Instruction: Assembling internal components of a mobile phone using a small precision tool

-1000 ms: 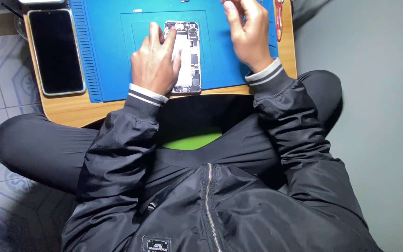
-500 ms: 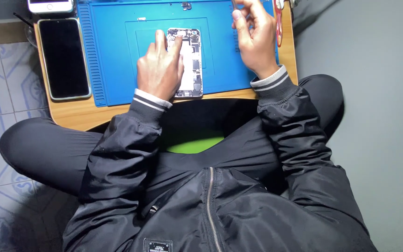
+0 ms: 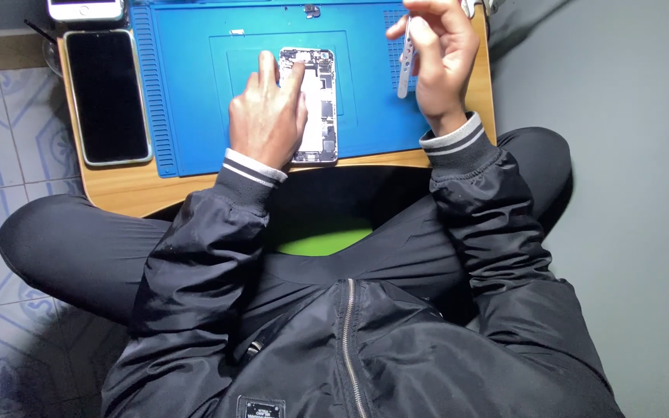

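Change: the right hand (image 3: 439,58) has lifted off the blue mat (image 3: 187,101) and now holds up silver tweezers (image 3: 406,66); the left hand (image 3: 269,116) has stayed put.
Left hand: fingers spread flat, pressing on the opened phone (image 3: 320,104), gripping nothing.
Right hand: clenched around the tweezers, raised just right of the opened phone, tips pointing down.
Opened phone: lies under and beside the left hand, on the mat.
Bench (image 3: 125,190): wooden, carrying the mat.
Dark phone (image 3: 108,97): face up, well left of the left hand.
White phone (image 3: 85,8): beyond the dark one, at the bench's far edge.
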